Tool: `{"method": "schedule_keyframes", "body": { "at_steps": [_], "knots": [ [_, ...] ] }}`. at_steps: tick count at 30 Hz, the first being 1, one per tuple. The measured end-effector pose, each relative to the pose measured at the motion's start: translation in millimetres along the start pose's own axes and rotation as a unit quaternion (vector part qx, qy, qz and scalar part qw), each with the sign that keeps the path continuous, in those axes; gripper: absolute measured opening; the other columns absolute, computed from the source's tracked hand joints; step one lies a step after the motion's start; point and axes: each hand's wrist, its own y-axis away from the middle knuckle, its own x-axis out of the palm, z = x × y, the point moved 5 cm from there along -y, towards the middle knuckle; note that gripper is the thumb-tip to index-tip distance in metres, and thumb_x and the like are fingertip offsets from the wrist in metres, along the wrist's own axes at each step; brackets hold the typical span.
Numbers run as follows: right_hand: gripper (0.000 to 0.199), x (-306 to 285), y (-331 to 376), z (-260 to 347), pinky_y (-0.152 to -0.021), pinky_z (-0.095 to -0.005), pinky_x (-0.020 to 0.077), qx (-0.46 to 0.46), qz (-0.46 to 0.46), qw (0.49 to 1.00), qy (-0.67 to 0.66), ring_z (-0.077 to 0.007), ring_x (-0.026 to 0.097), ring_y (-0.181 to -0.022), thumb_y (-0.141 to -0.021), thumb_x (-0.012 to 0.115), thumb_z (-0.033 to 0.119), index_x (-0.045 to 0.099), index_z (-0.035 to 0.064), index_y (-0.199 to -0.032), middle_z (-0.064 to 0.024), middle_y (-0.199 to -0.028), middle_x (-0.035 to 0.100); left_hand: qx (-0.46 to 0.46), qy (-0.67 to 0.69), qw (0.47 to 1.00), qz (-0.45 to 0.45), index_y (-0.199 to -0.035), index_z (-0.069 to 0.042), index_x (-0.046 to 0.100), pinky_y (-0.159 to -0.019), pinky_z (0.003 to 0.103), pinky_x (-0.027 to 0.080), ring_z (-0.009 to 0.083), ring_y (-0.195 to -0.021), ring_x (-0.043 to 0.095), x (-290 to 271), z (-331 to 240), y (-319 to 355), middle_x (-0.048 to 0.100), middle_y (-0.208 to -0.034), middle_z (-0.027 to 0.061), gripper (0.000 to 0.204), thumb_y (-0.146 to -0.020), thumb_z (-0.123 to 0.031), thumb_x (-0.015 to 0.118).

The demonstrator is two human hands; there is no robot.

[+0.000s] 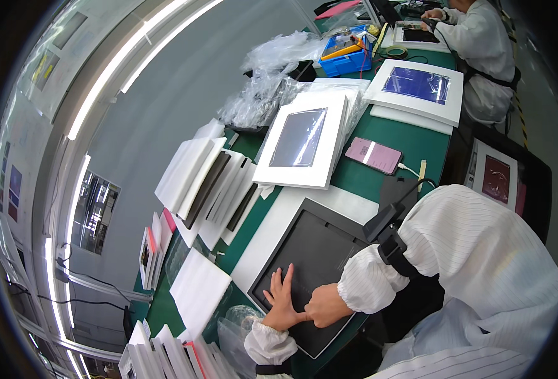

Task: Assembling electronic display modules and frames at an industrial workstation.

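Note:
A flat black panel (310, 252) with a raised border lies in front of me, partly over a white sheet (257, 256) on the green table. My left hand (281, 304) rests on the panel's near left part, fingers spread and thumb toward the right hand. Close beside it, my right hand (327, 306) is curled into a fist over the panel's near edge, one digit reaching to the left hand. Whatever its fingers hold, if anything, is hidden. A black device is strapped to my right sleeve (392, 246).
White foam boards (194, 180) stand stacked at left. Beyond the panel are a framed screen (299, 138), another screen with blue film (418, 85), a phone on a cable (373, 156) and a blue bin (348, 62). A co-worker (481, 57) sits at the far right.

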Motion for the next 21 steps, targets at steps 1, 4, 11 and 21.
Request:
{"method": "schedule_keyframes", "body": {
  "at_steps": [1,4,11,21],
  "knots": [
    [0.01,-2,-3,1,-0.046,-0.037,0.0518,-0.016,-0.001,1.0,-0.006,-0.0297,0.064,-0.062,-0.065,0.064,0.008,0.063,-0.0009,-0.068,-0.0158,-0.071,0.06,-0.002,-0.001,1.0,0.0,-0.146,-0.021,0.007,-0.098,0.067,-0.004,0.0416,-0.137,-0.009,-2,4,6,0.0,-0.146,0.0277,0.131,-0.045,-0.044,0.087],
    [0.013,-7,-1,-2,-0.043,-0.036,0.0508,-0.009,-0.039,0.999,0.009,-0.0274,0.063,-0.059,-0.068,0.063,0.013,0.061,0.0004,-0.066,-0.0138,-0.069,0.056,0.011,-0.003,1.0,-0.013,-0.146,-0.024,0.01,-0.098,0.068,-0.003,0.0443,-0.136,-0.006,-4,13,6,0.001,-0.146,0.0278,0.134,-0.039,-0.054,0.086],
    [0.015,-11,17,-8,-0.037,-0.0314,0.046,0.028,-0.101,0.992,0.077,-0.0188,0.059,-0.051,-0.062,0.063,0.016,0.055,0.0044,-0.056,-0.0066,-0.063,0.048,0.044,-0.02,0.999,-0.022,-0.144,-0.026,0.014,-0.096,0.07,-0.004,0.0452,-0.135,-0.008,1,6,-5,0.0,-0.145,0.0283,0.133,-0.035,-0.05,0.087],
    [0.014,-2,33,-37,-0.074,-0.0348,0.0455,0.221,-0.055,0.957,-0.178,-0.0219,0.057,-0.084,-0.078,0.066,0.027,0.06,0.0138,-0.08,-0.0042,-0.084,0.053,0.023,-0.017,0.999,-0.016,-0.145,-0.026,0.012,-0.097,0.069,-0.005,0.0447,-0.135,-0.009,0,4,1,-0.001,-0.145,0.0284,0.134,-0.037,-0.047,0.088]
  ]
}}
